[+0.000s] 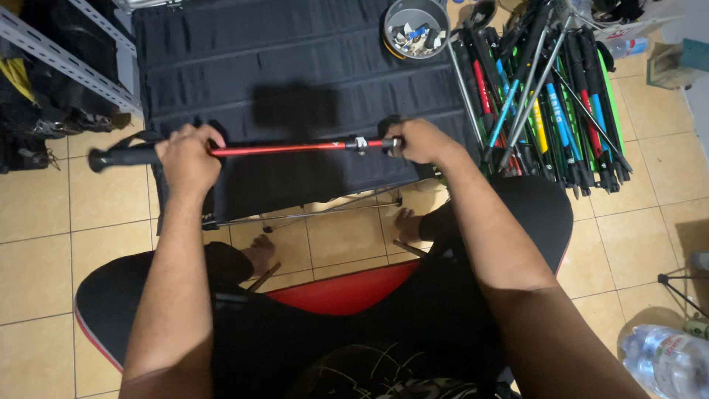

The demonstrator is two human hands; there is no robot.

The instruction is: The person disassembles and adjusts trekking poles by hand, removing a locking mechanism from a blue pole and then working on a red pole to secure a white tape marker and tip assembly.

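I hold a red trekking pole (284,148) level across my front, above a black fabric folding table (295,66). My left hand (188,155) grips the pole just beside its black handle (122,157), which sticks out to the left. My right hand (419,140) is closed around the pole's other end, right next to a small white and black clamp (362,143) on the shaft. The part of the pole past my right hand is hidden.
A pile of folded trekking poles (550,103) in several colours lies on the floor at the right. A round grey bowl (416,28) of small parts sits at the table's far edge. Metal shelving (59,55) stands at the left. A plastic bottle (661,358) lies at the lower right.
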